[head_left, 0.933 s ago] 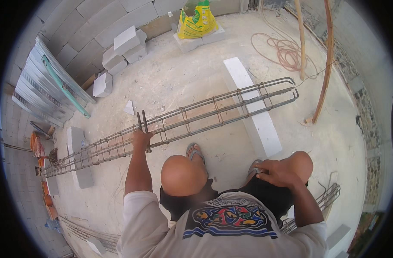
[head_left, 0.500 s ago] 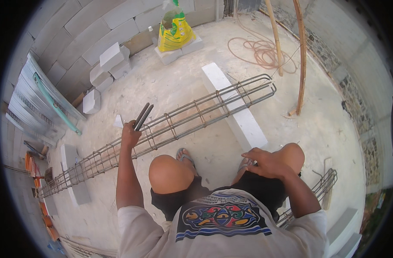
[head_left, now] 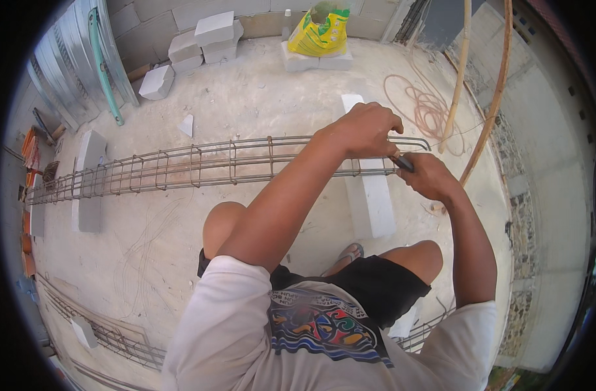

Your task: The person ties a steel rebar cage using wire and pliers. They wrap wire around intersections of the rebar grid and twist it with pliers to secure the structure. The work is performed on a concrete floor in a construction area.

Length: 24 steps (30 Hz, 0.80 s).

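A long rebar cage (head_left: 270, 158) lies crosswise before me, resting on a white block (head_left: 375, 205) at its right end and another pale block (head_left: 88, 207) toward the left. Over that right end, my right hand (head_left: 430, 176) grips the dark handles of a pair of pincers (head_left: 405, 163). Close by, my left hand (head_left: 368, 130) reaches across above the bars, its fingers curled and its thumb near the pincers' head. Whatever its fingers pinch is hidden. The pincers' jaws are mostly covered by my hands.
A yellow-green sack (head_left: 319, 36) sits on blocks by the back wall, near stacked blocks (head_left: 214, 32). A coiled hose (head_left: 418, 107) and leaning poles (head_left: 490, 104) stand at the right. Metal sheets (head_left: 83, 58) and a teal level (head_left: 99, 65) lean at left. More rebar (head_left: 119, 342) lies lower left.
The pincers have passed from my left hand to my right. Both hands have come together over the cage's right end. My view has turned, and the cage now looks more level.
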### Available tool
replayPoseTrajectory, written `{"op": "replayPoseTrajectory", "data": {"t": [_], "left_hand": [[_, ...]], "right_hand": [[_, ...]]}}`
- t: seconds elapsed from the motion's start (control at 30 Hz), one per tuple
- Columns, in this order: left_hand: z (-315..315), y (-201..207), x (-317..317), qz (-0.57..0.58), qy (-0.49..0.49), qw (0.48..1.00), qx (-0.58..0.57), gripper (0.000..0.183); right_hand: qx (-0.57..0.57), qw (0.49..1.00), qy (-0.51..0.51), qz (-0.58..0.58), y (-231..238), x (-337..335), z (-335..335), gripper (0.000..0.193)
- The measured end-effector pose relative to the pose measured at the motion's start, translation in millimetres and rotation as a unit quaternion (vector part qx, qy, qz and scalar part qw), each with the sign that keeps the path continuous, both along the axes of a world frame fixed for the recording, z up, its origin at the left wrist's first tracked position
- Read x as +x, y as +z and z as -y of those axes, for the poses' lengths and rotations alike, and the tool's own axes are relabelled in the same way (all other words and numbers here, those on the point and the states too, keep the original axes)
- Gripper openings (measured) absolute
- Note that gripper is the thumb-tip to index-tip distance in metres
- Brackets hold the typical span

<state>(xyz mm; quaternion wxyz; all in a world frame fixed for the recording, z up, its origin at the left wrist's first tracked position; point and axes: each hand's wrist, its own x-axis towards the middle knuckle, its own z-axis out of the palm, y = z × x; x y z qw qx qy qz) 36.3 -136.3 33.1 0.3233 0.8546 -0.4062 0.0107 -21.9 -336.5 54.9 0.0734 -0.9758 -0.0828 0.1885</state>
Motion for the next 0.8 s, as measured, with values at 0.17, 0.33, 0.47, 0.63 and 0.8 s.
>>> {"op": "replayPoseTrajectory", "data": {"t": [0.17, 0.33, 0.47, 0.63, 0.8], "left_hand": [[-13, -109, 66, -0.301, 0.312, 0.772, -0.466, 0.036], [63, -303, 45, -0.408, 0.367, 0.748, -0.372, 0.028], [102, -340, 25, -0.499, 0.306, 0.747, -0.316, 0.023], [121, -322, 18, -0.514, 0.28, 0.753, -0.301, 0.022], [135, -350, 20, -0.454, 0.309, 0.766, -0.334, 0.019]], "right_hand": [[-0.101, 0.995, -0.011, -0.018, -39, 38, 63, 0.031], [-0.249, 0.967, 0.051, 0.009, -68, 96, 35, 0.045], [-0.362, 0.908, 0.164, 0.133, -113, 131, 10, 0.047], [-0.45, 0.857, 0.225, 0.112, -153, 158, -1, 0.046], [-0.433, 0.856, 0.26, 0.108, -157, 173, -13, 0.046]]}}
